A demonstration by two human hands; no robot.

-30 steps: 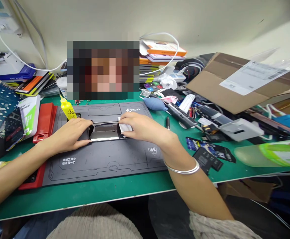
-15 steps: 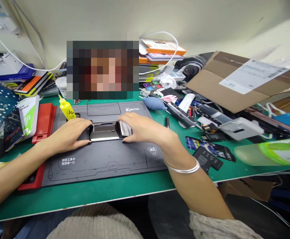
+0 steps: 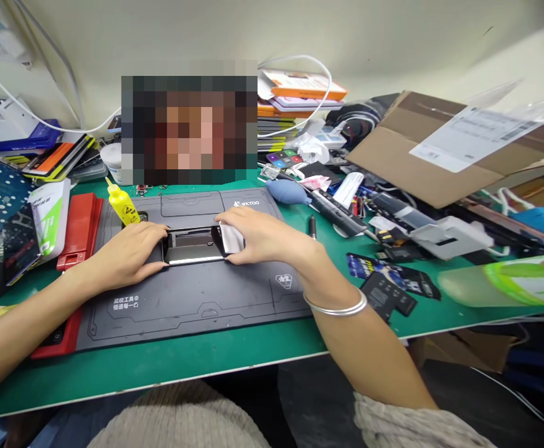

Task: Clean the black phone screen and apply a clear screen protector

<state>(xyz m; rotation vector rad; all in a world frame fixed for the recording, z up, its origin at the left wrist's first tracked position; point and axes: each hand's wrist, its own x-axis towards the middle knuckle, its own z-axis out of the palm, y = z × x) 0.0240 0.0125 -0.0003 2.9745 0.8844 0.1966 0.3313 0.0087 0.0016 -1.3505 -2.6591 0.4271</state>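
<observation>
left hand (image 3: 125, 249) clasps phone (image 3: 190, 246) end, steadying it on dark mat (image 3: 197, 305); right hand (image 3: 262, 233) half-closed, pinching white film (image 3: 231, 239) at opposite end.

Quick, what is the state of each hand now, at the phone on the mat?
Left hand: closed around the left end of the smartphone, holding it.
Right hand: closed over its right end, on a white film strip; pinching the strip cannot be told.

Counter (image 3: 160, 373) tally: 1 left hand (image 3: 122, 252), 1 right hand (image 3: 262, 233), 1 phone (image 3: 190, 246), 1 work mat (image 3: 192, 311), 1 yellow bottle (image 3: 121, 206), 1 blue rubber blower (image 3: 287, 191), 1 pen (image 3: 312, 227), 1 silver bangle (image 3: 335, 309), 1 cardboard box (image 3: 421, 155).
</observation>
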